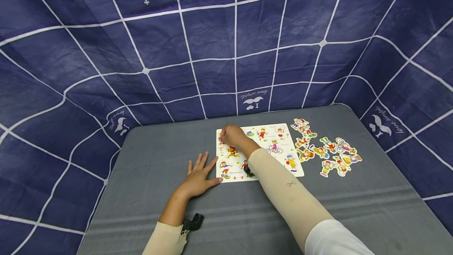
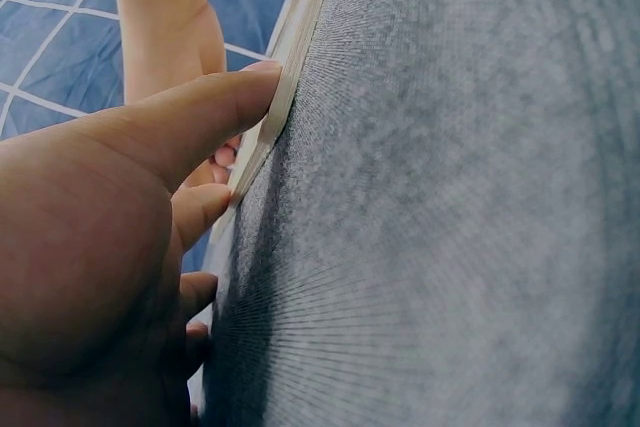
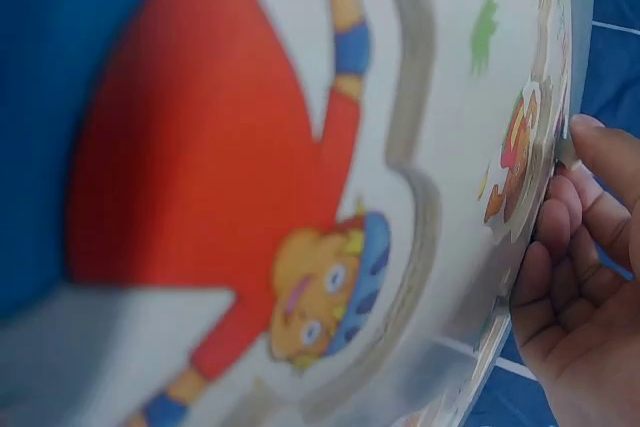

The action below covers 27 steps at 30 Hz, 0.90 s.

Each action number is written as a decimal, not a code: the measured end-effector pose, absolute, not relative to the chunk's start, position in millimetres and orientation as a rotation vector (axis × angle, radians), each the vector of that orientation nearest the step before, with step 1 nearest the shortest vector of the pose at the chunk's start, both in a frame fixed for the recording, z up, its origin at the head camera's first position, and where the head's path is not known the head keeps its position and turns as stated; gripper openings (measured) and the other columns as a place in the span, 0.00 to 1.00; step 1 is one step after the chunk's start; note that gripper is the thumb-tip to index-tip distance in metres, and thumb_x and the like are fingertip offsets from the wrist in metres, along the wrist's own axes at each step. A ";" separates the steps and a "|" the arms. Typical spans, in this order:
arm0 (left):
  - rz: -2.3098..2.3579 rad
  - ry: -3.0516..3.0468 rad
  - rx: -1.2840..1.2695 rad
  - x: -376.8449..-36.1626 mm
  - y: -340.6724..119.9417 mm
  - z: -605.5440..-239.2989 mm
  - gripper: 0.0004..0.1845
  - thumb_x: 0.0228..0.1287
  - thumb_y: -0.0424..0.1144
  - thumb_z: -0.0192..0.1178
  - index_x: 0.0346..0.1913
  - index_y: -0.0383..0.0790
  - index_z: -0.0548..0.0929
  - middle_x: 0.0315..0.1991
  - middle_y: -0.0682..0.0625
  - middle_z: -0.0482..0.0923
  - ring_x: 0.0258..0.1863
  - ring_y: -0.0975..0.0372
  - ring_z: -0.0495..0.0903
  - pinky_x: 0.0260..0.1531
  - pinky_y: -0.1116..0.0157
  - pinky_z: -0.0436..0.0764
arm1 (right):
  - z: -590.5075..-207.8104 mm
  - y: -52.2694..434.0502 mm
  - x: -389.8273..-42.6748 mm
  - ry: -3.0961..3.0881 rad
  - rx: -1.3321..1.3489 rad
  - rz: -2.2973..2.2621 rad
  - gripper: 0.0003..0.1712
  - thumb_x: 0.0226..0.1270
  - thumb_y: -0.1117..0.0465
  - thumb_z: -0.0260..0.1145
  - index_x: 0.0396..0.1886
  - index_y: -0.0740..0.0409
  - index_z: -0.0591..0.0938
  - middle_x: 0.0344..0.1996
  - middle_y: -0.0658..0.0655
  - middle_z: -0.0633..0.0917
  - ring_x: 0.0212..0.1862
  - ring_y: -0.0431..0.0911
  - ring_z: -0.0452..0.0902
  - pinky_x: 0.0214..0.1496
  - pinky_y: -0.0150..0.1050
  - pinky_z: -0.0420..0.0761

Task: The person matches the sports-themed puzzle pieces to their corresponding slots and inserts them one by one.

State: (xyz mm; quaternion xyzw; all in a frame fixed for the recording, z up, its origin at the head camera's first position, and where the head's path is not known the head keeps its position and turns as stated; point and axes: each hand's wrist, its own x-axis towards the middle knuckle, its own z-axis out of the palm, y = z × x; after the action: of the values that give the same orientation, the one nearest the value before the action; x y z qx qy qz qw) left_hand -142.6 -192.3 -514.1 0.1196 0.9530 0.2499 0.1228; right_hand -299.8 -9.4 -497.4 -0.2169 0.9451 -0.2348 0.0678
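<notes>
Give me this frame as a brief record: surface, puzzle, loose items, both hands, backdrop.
Surface: gray table
Puzzle: white board with printed figures, flat on the table
Loose items: figure pieces, right of the board
Hand 1: left hand, fingers spread, thumb touching the board's edge
Hand 2: right hand, fingers curled over the board's far left part; grip unclear
Backdrop: blue cloth, white grid

Two hands: one left hand point(image 1: 196, 179), one right hand point(image 1: 233, 135). Under the right hand, one board point(image 1: 299, 170); at least seven figures point(image 1: 274, 147) show on it, the forearm hiding part. To that hand's right, about ten loose cutouts point(image 1: 328, 145), some overlapping; between its fingertips, one unclear small item point(image 3: 567, 153).
</notes>
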 end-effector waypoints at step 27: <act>0.728 2.771 0.346 -141.5 -192.4 -511.8 0.43 0.66 0.65 0.61 0.80 0.57 0.60 0.83 0.42 0.41 0.83 0.45 0.34 0.76 0.34 0.30 | -478.7 23.8 -277.7 2.650 -0.456 -1.396 0.14 0.74 0.56 0.63 0.52 0.55 0.85 0.43 0.53 0.87 0.44 0.45 0.82 0.53 0.43 0.81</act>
State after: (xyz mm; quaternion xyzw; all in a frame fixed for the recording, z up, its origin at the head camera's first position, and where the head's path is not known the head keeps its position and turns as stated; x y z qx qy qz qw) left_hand -141.5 -192.4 -511.8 0.1189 0.9524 0.2502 0.1273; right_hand -277.7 23.8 -478.7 -0.1502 0.8734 -0.4599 0.0560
